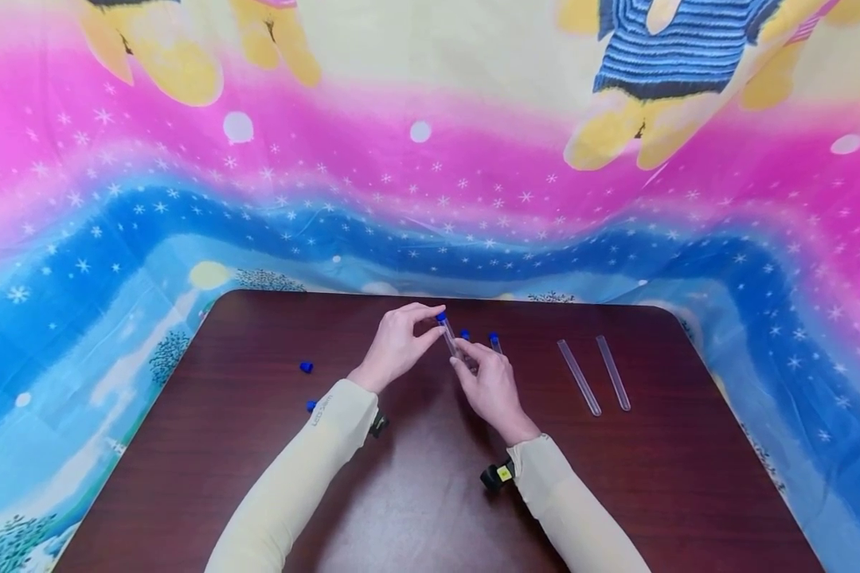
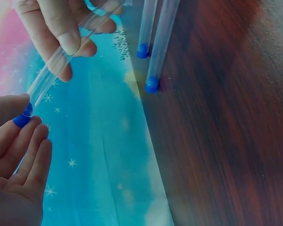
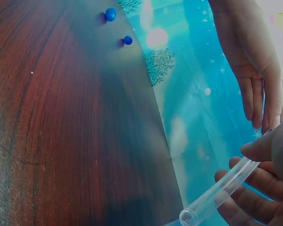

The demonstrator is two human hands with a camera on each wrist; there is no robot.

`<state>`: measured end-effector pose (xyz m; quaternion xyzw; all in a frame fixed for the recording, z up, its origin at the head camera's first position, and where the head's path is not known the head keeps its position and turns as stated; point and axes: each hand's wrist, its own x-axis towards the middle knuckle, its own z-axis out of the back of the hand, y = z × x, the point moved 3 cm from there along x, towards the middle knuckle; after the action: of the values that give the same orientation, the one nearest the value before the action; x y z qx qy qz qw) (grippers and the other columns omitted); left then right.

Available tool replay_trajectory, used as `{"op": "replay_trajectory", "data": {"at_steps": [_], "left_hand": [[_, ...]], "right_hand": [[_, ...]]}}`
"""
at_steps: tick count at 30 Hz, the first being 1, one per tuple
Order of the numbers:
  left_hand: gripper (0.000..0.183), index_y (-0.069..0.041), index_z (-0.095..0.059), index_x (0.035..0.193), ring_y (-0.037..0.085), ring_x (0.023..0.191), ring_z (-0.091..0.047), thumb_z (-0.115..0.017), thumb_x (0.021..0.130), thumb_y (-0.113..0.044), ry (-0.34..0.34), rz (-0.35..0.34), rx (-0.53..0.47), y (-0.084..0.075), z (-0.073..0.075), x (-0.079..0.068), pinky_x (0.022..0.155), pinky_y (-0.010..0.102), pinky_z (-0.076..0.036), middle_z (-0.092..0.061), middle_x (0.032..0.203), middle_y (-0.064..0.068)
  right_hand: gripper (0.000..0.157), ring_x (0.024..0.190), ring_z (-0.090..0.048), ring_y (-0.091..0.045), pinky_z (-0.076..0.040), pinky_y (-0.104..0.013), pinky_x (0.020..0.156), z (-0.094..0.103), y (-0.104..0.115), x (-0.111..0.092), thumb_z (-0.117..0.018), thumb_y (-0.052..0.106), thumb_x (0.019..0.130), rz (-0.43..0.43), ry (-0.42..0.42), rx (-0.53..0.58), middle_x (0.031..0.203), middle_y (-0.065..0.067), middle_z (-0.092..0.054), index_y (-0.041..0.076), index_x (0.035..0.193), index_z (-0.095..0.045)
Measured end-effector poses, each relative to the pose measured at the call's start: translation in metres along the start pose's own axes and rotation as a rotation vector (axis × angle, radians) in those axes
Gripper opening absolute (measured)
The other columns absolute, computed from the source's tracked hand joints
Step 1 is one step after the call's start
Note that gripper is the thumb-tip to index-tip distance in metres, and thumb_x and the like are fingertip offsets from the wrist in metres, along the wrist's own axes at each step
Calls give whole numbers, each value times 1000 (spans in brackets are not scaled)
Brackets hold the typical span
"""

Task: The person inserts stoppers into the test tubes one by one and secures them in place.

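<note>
My left hand pinches a blue cap between thumb and fingers. The cap sits at the upper end of a clear test tube. Along the tube's middle, the thumb and fingers of my right hand grip it, and it is held tilted above the table. In the right wrist view, the tube's rounded lower end sticks out past the right fingers. Two capped test tubes lie on the table beyond the right hand, partly hidden by it in the head view.
Two test tubes without caps lie side by side on the right of the brown table. On the left are two loose blue caps, one partly behind the left sleeve. A patterned cloth hangs along the table's far edge.
</note>
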<state>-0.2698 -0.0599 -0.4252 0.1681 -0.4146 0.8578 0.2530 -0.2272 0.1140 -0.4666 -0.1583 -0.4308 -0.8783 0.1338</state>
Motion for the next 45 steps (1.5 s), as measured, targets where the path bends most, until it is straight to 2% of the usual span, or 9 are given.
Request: {"op": "replay_trajectory", "data": {"at_steps": [8,13,20,23,29,36,45], "left_hand": [[38,-8,-74,126,21,100,-69,-81,89,-11,1,21,-48,4,-4,-4,91,38,-54,-73,111,7],[36,-9,-75,124,20,106,-68,-81,89,-13,-12,35,-62,2,-1,-2,92,34,-53,-74,114,6],[34,-11,-75,125,19,108,-67,-79,91,-13,11,43,-78,3,-1,-3,94,34,-53,-74,114,4],[34,-12,-75,125,18,102,-69,-79,91,-12,-4,78,-140,6,-2,-5,92,38,-55,-75,109,3],[36,-13,-74,127,14,94,-69,-79,91,-11,-18,147,-242,11,-4,-9,89,43,-57,-74,105,1],[36,-15,-75,126,13,92,-69,-79,91,-11,-35,165,-258,11,-4,-11,87,45,-57,-74,104,0],[34,-11,-75,122,16,89,-71,-80,89,-7,-27,182,-332,13,-8,-11,88,50,-57,-75,102,9]], "right_hand": [[31,81,-73,-22,-61,-43,75,-1,-2,-1,-78,11,92,37,0,-7,94,-7,-75,5,122,-75],[31,79,-74,-22,-61,-45,73,-1,-1,0,-79,12,91,56,-14,1,92,-7,-76,5,122,-75],[29,74,-73,-18,-60,-36,67,-1,3,0,-80,10,90,72,-35,-29,91,-4,-77,7,119,-77],[29,72,-72,-17,-59,-36,64,-1,3,1,-80,11,90,84,-41,-32,89,-4,-77,8,119,-77],[30,73,-73,-15,-59,-34,65,-2,5,2,-80,13,91,69,-33,-15,89,-3,-77,9,120,-77],[30,73,-73,-13,-60,-34,67,0,5,3,-79,15,91,66,-21,11,89,-3,-76,7,120,-77],[30,71,-72,-15,-60,-38,67,2,1,0,-81,9,89,39,-9,11,88,-2,-76,9,119,-77]]}}
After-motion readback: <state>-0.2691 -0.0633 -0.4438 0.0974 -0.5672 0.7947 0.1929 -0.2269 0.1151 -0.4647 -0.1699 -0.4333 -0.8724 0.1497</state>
